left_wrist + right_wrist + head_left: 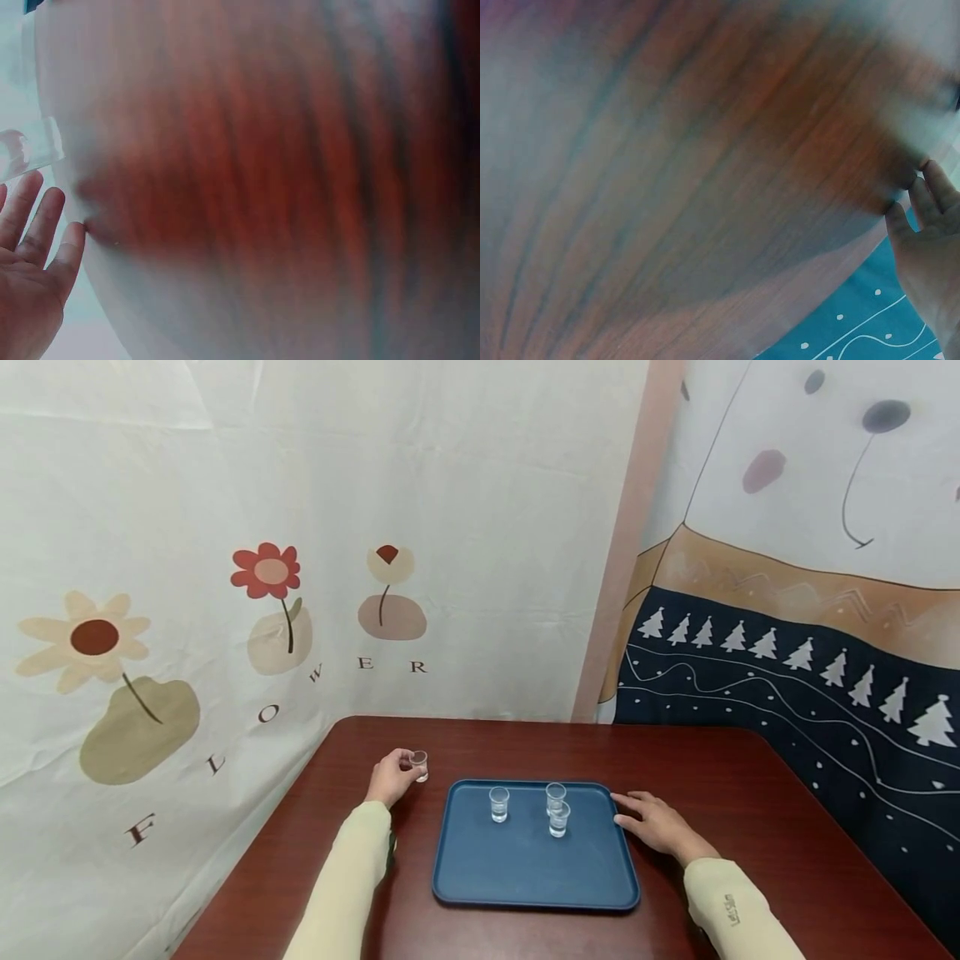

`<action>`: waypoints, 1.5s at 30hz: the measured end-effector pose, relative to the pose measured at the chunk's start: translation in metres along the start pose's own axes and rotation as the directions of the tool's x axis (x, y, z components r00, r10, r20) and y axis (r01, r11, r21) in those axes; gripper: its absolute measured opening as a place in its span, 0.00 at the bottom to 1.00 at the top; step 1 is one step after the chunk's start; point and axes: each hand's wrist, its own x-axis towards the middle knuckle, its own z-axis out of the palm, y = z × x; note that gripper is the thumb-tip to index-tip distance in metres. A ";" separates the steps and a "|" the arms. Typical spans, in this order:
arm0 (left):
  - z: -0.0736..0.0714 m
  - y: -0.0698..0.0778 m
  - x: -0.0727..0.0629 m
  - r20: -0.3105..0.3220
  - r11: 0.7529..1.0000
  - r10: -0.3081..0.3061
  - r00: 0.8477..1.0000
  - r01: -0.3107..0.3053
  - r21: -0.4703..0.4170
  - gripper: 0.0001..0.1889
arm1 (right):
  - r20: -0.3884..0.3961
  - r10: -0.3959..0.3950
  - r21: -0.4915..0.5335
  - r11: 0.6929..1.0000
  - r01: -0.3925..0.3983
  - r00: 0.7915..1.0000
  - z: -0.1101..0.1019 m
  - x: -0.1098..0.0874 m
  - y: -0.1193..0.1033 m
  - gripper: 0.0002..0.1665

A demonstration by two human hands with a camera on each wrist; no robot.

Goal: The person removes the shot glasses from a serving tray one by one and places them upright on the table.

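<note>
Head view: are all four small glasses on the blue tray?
No, three small glasses stand on the blue tray, while the left hand holds the fourth glass off to its left.

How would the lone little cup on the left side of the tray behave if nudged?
The lone cup would probably tip if pushed near its rim, being taller than wide. Once over, its round wall might let it roll across the flat tray. Its clear, glassy look suggests it could be stiff and breakable, though the material can't be confirmed.
</note>
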 end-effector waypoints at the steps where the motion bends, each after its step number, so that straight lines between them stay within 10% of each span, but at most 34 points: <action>1: -0.001 0.001 0.000 0.005 1.000 0.004 1.000 -0.004 -0.007 0.24 | 0.000 -0.003 -0.005 1.000 0.003 1.000 0.000 0.000 -0.001 0.34; 20: -0.025 0.041 0.002 0.001 0.992 0.042 0.999 -0.041 -0.120 0.32 | -0.005 -0.022 -0.003 1.000 0.022 1.000 -0.002 -0.002 -0.001 0.33; 45: 0.011 0.073 -0.022 0.103 0.982 0.129 0.986 -0.113 -0.150 0.30 | 0.007 -0.016 0.015 1.000 0.016 1.000 -0.003 -0.001 -0.001 0.32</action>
